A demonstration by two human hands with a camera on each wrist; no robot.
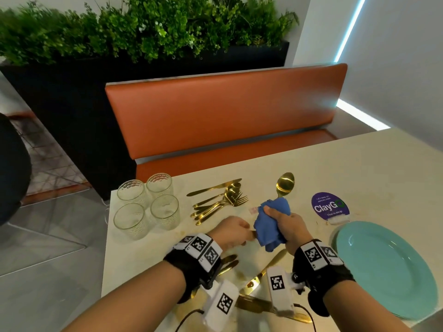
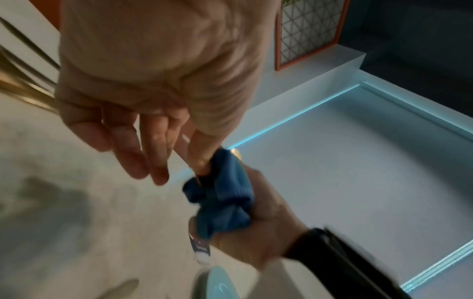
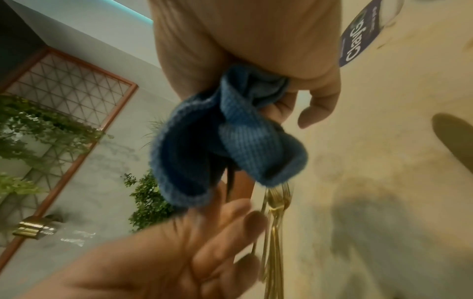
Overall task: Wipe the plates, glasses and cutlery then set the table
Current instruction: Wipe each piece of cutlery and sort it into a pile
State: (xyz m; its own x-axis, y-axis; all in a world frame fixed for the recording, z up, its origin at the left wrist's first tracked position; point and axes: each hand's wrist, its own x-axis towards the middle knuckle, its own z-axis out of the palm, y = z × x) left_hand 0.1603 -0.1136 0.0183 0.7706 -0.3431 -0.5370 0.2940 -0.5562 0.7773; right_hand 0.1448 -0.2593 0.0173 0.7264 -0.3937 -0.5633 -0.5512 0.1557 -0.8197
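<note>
The gold spoon [image 1: 284, 185] is held above the counter [image 1: 359, 168], its long axis running from the hands away toward the bench [image 1: 223, 111], bowl at the far end and tilted up. Its handle is wrapped in the blue cloth [image 1: 271, 224], which the right hand [image 1: 285, 224] grips in a closed fist. The left hand [image 1: 231, 232], just left of the cloth, pinches the handle's near end between thumb and forefinger, its other fingers loosely straight. Left of the spoon lies a heap of gold cutlery [image 1: 218, 200], handles pointing toward the near left; beyond that heap stand four upright glasses [image 1: 146, 204], nothing visible in them. Right of the spoon are a purple sign [image 1: 329, 206] and stacked teal plates [image 1: 386, 269]. More gold cutlery [image 1: 263, 274] lies beneath the wrists.
</note>
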